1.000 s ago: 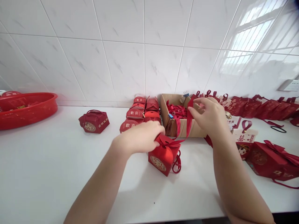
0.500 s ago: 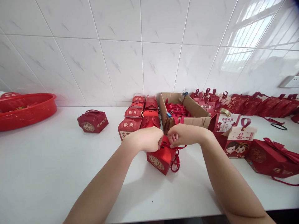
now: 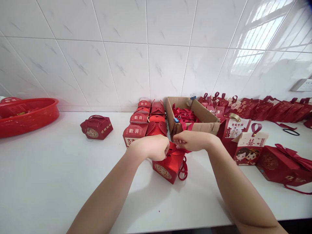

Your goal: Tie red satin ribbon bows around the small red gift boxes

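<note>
The left hand (image 3: 156, 148) is curled in narrowly at the top of a red box (image 3: 165, 170); its fingertips are hidden, so whether anything is pinched there cannot be told. The fingers of the right hand (image 3: 188, 141) are drawn together on a red ribbon (image 3: 183, 150) at the same top. The box is set directly beneath both hands on the white counter (image 3: 48, 182), and a cord loop (image 3: 184, 170) is hung from its side below the right hand.

The box appears to be made of thin folded card: light, fairly stiff along its edges, but easily dented if pressed from above. It is best steadied by its lower side walls. The ribbon looks soft and slippery, and is best gripped close to the lid.

Just beyond the right hand, loose ribbons (image 3: 186, 115) are held in a cardboard carton (image 3: 203, 128). Ahead of the left hand, two rows of red boxes (image 3: 157, 127) are lined up. Well to its left, a maroon box (image 3: 99, 127) and a red basin (image 3: 36, 112) are placed.
</note>
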`<state>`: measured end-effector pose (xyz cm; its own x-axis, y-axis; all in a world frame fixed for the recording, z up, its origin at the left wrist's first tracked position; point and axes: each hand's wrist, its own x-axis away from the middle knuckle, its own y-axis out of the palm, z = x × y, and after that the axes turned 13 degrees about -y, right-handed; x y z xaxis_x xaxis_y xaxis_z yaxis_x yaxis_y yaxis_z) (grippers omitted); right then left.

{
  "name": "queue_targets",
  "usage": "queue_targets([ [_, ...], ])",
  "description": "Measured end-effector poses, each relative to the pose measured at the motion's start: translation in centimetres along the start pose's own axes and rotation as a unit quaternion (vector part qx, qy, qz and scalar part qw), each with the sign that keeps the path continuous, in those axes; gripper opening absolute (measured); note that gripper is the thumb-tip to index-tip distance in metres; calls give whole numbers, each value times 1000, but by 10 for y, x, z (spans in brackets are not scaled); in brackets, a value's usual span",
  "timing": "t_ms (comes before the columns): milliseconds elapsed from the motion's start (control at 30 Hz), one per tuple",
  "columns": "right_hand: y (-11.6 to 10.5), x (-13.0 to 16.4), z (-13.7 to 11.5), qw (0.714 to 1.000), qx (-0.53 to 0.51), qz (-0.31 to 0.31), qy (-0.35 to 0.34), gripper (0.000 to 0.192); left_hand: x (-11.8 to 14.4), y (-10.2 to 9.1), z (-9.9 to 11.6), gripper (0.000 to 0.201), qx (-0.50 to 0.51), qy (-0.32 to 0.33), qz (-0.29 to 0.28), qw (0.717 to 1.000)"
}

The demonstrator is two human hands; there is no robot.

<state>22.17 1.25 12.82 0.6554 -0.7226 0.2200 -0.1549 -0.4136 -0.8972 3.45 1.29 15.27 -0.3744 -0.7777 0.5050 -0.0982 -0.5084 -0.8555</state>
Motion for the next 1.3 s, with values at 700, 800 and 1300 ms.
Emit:
queue_targets([
  [700, 1, 0, -32, 972, -161, -1, -169, 8, 12, -15, -32, 14, -27, -14, 13, 999],
  [800, 2, 0, -31, 960, -225, 12, -167, 14, 13, -15, -31, 14, -31, -19, 10, 999],
  [1300, -11, 14, -14, 946, -272, 33, -175, 23, 19, -16, -27, 18, -38, -5, 17, 999],
])
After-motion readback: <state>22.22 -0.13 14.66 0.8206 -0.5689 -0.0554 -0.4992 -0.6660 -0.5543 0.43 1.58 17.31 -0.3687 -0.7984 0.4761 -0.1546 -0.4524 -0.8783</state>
